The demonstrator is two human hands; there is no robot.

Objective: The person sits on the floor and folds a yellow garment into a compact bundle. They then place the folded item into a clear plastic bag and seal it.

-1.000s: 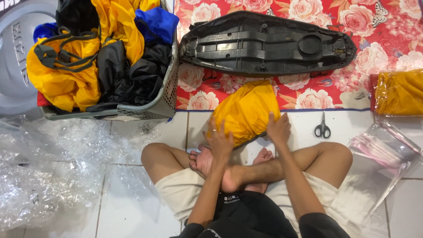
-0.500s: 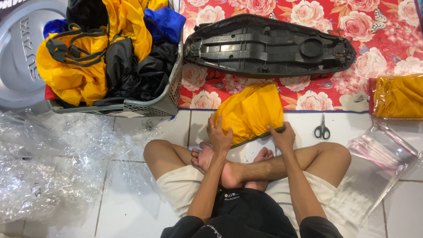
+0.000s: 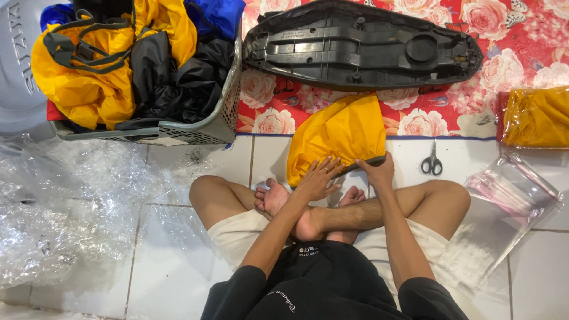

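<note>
Fingers of both hands lie flat, ungripping, on a yellow cover over white floor tiles beside a floral mat.

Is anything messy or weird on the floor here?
A little. Crumpled clear plastic sprawls loose over the tiles on the left, and the basket is heaped so full that clothes bulge over its rim. The scissors lie closed beside the yellow cover under both hands. Nothing looks broken or spilled.
</note>
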